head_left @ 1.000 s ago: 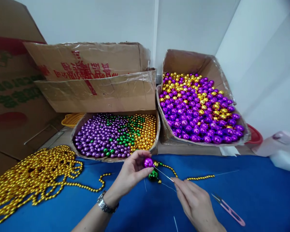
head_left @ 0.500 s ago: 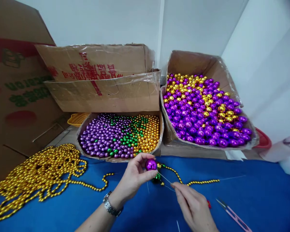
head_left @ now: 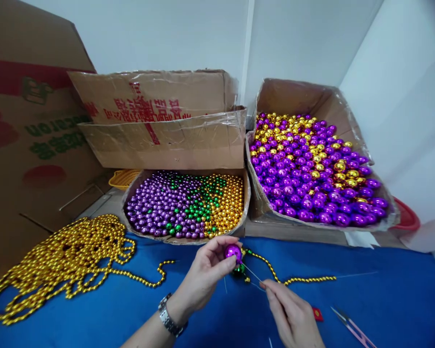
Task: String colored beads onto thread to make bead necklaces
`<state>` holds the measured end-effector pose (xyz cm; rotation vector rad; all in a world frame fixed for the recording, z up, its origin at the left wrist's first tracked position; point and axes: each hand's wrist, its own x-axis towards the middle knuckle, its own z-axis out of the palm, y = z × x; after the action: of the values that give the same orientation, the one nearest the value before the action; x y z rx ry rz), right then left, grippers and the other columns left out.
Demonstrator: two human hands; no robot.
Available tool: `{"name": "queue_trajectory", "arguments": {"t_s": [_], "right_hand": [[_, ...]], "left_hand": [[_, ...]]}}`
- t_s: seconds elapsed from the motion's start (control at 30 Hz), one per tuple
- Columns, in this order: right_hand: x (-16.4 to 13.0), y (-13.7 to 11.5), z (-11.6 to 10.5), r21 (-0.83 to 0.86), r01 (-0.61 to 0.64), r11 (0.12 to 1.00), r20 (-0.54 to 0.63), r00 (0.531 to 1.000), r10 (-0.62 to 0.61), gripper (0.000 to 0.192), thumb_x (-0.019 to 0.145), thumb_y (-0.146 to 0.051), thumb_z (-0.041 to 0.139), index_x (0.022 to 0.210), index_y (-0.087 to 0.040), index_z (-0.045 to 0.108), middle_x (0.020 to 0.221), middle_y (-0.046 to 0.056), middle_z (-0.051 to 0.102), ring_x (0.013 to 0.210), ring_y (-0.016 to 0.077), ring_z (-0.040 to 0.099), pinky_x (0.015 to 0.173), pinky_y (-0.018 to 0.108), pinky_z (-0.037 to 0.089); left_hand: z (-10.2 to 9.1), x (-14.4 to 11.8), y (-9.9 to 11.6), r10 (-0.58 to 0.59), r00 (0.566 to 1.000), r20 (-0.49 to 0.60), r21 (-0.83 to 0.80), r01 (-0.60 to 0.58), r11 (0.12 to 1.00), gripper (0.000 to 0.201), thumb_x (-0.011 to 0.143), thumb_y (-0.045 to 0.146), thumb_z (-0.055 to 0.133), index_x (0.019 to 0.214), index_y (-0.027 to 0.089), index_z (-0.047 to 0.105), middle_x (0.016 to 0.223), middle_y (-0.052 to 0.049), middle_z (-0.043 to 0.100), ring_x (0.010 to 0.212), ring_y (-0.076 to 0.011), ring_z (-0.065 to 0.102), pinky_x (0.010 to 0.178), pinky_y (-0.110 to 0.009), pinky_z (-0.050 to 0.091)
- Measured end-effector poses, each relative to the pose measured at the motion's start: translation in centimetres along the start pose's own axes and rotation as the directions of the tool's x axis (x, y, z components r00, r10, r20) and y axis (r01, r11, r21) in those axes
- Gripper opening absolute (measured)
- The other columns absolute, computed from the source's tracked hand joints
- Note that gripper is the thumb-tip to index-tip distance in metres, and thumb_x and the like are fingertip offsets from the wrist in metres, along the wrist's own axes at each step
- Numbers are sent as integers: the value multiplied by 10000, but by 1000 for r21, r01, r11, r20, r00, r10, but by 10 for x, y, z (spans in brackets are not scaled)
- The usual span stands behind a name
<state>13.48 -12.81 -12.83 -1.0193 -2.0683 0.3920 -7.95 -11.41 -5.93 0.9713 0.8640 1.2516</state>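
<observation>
Between thumb and fingers, my left hand [head_left: 206, 270] grips a shiny purple ball [head_left: 233, 253]. A thin pale string [head_left: 252, 272] runs taut from this ball to my right hand [head_left: 293, 314], whose thumb and forefinger pinch it. Just behind the purple ball, a green ball [head_left: 239, 268] shows in part, with gold beads beside it. From there a gold bead strand [head_left: 300, 280] curves right across the blue cloth, and bare string sticks out of its end. A metal watch [head_left: 170, 316] is on my left wrist.
An open carton [head_left: 125, 224] of small purple, green and gold beads stands behind my hands. To its right is a carton [head_left: 252, 191] of larger balls. Gold bead chains [head_left: 76, 256] lie heaped at left. Thread snips [head_left: 353, 328] and a small red item [head_left: 317, 314] lie right.
The whole view has shifted slightly, so everything appears a little further right. Both hands keep their hold on the ball and the string.
</observation>
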Motion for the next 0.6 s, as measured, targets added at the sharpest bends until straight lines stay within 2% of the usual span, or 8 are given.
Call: {"name": "queue_trajectory", "arguments": {"t_s": [0.17, 0.37, 0.6], "right_hand": [[-5, 1, 1, 31, -61, 998, 28, 998, 60, 233, 937, -218, 421, 1068, -202, 613, 927, 67, 711, 837, 182, 690, 745, 239, 559], [-5, 4, 0, 13, -9, 1000, 12, 1000, 9, 219, 926, -197, 440, 1052, -187, 618, 875, 72, 709, 800, 183, 695, 744, 239, 562], [-8, 7, 1, 9, -37, 999, 100, 994, 36, 224, 916, -182, 452, 1078, -206, 605, 946, 64, 711, 848, 173, 693, 745, 208, 556]], "left_hand": [[2, -1, -1, -23, 1000, 5, -82, 23, 996, 310, 807, 172, 653, 1100, 170, 553, 1100, -106, 585, 905, -204, 607, 785, -361, 506], [2, -3, 0, -46, 999, 8, -82, 47, 996, 373, 770, 132, 690, 1105, 174, 531, 1114, -105, 573, 931, -221, 610, 776, -364, 517], [1, -4, -1, -39, 999, -7, -120, 37, 992, 377, 771, 132, 687, 1107, 170, 522, 1131, -111, 562, 922, -220, 617, 756, -344, 518]]}}
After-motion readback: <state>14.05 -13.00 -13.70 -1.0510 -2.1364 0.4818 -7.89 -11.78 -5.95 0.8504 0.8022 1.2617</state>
